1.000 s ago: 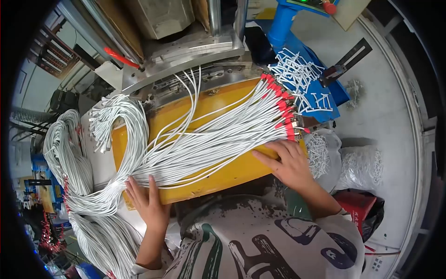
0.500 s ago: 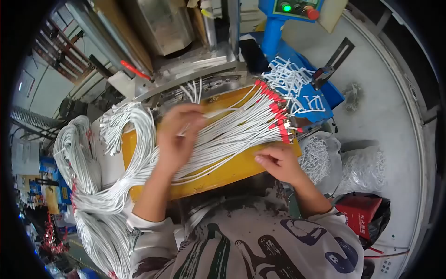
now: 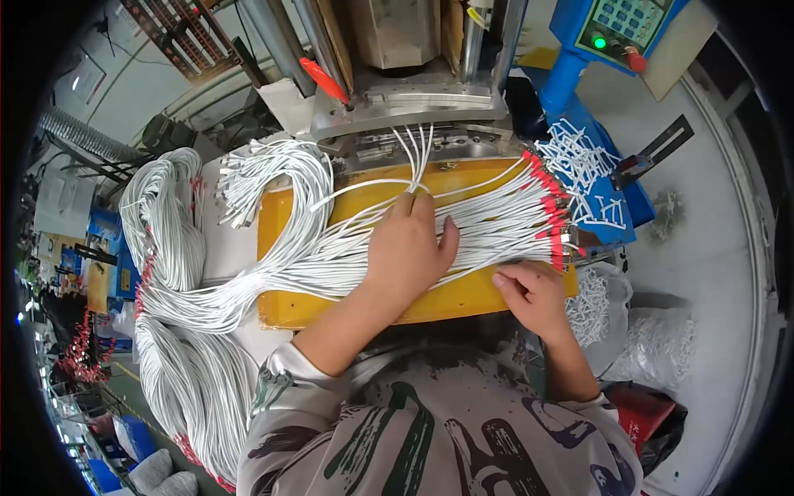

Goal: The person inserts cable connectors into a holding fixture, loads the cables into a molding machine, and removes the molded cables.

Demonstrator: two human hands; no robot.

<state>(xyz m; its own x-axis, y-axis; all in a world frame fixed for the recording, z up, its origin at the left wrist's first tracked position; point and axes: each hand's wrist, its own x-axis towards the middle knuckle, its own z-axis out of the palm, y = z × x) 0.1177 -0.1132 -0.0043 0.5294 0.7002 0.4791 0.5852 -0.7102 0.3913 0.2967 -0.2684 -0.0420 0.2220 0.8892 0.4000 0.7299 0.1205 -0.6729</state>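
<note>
White cables (image 3: pixel 496 219) fanned across a yellow worktop (image 3: pixel 463 304), red-sleeved ends (image 3: pixel 552 204) in a slanting row at the right, presumably to keep them together and facing one way. Gathered closer toward the left, likely to stop the lengths tangling. A few strands (image 3: pixel 425 153) running up under the metal press plate (image 3: pixel 447 101), seemingly caught there, upper ends hidden. Left hand (image 3: pixel 409 248) laid over the middle of the fan, fingertips at the foot of those strands, thumb spread to the right, probably to steady them; fingertips partly hidden, so cannot tell a closed grip from a mere touch. Right hand (image 3: pixel 533 295) loosely curled, grip released with nothing visible in it, just in front of the red-sleeved ends, perhaps to stay close to the row. Beyond, short white pieces (image 3: pixel 571 157) on a blue tray (image 3: pixel 608 233), near the right side, apparently for easy reach; far left, thick cable coils (image 3: pixel 165 223) beside the worktop, perhaps to leave room on it. Compared with a second ago: left hand off the bundle's left part and up at the strands; right hand curled instead of spread; a loose cable end (image 3: pixel 321 202) now showing, pointing left; red-sleeved ends in the same row; control panel (image 3: pixel 620 33) more fully in view.
</note>
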